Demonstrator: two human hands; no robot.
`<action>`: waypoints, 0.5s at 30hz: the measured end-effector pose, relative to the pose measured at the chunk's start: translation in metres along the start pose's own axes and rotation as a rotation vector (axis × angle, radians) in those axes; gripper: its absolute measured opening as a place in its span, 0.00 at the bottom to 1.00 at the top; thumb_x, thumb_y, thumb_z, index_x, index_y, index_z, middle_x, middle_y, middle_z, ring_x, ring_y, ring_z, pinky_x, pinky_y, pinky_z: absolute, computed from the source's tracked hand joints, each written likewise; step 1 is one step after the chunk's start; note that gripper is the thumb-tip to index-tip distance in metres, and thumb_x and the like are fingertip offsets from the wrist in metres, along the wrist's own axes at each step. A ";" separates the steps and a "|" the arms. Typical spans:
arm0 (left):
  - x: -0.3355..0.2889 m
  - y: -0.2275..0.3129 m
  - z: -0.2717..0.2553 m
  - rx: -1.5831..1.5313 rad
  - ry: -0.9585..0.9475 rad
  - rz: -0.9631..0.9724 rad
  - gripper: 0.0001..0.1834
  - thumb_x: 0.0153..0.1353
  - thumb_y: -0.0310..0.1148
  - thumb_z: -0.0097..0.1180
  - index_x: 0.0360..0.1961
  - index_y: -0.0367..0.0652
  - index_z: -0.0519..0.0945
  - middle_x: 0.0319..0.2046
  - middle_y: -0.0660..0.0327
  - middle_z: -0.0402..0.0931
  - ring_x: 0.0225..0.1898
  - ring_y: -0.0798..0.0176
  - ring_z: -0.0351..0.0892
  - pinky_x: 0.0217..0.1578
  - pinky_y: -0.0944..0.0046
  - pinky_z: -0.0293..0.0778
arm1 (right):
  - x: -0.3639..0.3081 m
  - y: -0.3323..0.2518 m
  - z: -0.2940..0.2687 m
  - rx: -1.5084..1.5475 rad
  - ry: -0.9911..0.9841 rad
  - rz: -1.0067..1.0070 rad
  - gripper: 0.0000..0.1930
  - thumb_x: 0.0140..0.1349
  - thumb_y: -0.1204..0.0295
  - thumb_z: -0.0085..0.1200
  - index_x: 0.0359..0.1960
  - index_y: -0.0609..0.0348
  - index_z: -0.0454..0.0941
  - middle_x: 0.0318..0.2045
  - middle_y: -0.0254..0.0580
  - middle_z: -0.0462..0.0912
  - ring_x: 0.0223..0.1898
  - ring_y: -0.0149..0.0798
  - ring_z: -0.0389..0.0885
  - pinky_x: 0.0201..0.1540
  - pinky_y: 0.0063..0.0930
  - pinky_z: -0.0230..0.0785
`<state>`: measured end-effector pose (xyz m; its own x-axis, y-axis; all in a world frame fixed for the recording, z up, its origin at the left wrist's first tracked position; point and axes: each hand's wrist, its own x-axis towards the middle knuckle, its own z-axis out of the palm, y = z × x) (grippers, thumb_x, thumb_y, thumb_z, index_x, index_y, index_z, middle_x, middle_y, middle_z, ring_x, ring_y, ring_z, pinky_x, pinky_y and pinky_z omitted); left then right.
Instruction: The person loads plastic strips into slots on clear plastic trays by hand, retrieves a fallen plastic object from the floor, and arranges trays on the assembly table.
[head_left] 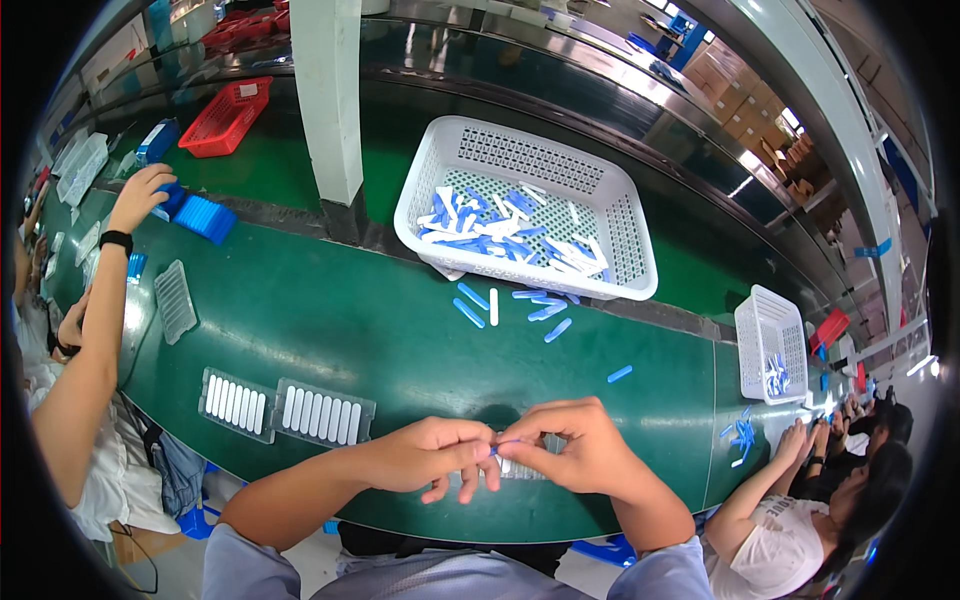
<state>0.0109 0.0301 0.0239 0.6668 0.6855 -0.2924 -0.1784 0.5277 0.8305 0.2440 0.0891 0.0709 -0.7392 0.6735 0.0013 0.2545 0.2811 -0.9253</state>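
Close in front of me, my left hand point(440, 457) and my right hand point(570, 445) meet, fingertips pinched together on a small blue piece point(494, 450). Fingers cover most of it; it looks like one of the slim, round-ended blue plastic strips lying about. Beneath my hands is a clear plastic tray point(522, 470), largely hidden by them. To the left of my left hand lie two clear trays with white strips side by side in their slots, a nearer tray point(369, 420) and a farther-left tray point(208, 393).
A white perforated basket point(640, 230) with mixed blue and white strips stands ahead, partly over the table edge. Loose blue strips point(557, 330) lie before it. A post point(330, 110) rises left of it. Co-workers sit at both sides; one's hand point(140, 195) touches blue boxes point(205, 217).
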 end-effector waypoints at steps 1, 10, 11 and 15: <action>-0.001 0.002 -0.002 0.023 -0.045 -0.006 0.21 0.80 0.45 0.41 0.53 0.38 0.75 0.39 0.58 0.80 0.30 0.71 0.77 0.20 0.72 0.70 | 0.000 -0.001 0.001 -0.001 0.001 0.001 0.10 0.59 0.76 0.69 0.42 0.59 0.88 0.29 0.41 0.85 0.26 0.38 0.81 0.30 0.29 0.74; 0.001 -0.010 -0.009 -0.232 -0.016 -0.024 0.19 0.78 0.37 0.49 0.63 0.36 0.76 0.51 0.53 0.83 0.35 0.70 0.82 0.27 0.72 0.76 | -0.011 0.015 0.028 -0.370 0.289 -0.308 0.22 0.57 0.82 0.64 0.55 0.59 0.85 0.33 0.39 0.81 0.33 0.35 0.77 0.36 0.30 0.70; 0.001 -0.010 -0.009 -0.243 -0.025 -0.032 0.19 0.78 0.37 0.50 0.63 0.36 0.76 0.52 0.52 0.83 0.36 0.69 0.83 0.29 0.71 0.77 | -0.012 0.017 0.026 -0.371 0.293 -0.307 0.22 0.57 0.82 0.64 0.55 0.59 0.85 0.33 0.39 0.81 0.33 0.35 0.77 0.36 0.30 0.70; 0.002 -0.013 -0.009 -0.300 -0.069 -0.009 0.20 0.78 0.37 0.51 0.64 0.36 0.75 0.55 0.51 0.82 0.37 0.68 0.84 0.31 0.70 0.79 | -0.021 0.022 0.021 0.022 0.170 -0.102 0.24 0.56 0.81 0.65 0.57 0.58 0.85 0.31 0.35 0.77 0.32 0.31 0.72 0.34 0.25 0.63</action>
<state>0.0083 0.0293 0.0079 0.7150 0.6498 -0.2581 -0.3708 0.6654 0.6479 0.2522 0.0666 0.0427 -0.6439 0.7486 0.1581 0.1684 0.3402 -0.9252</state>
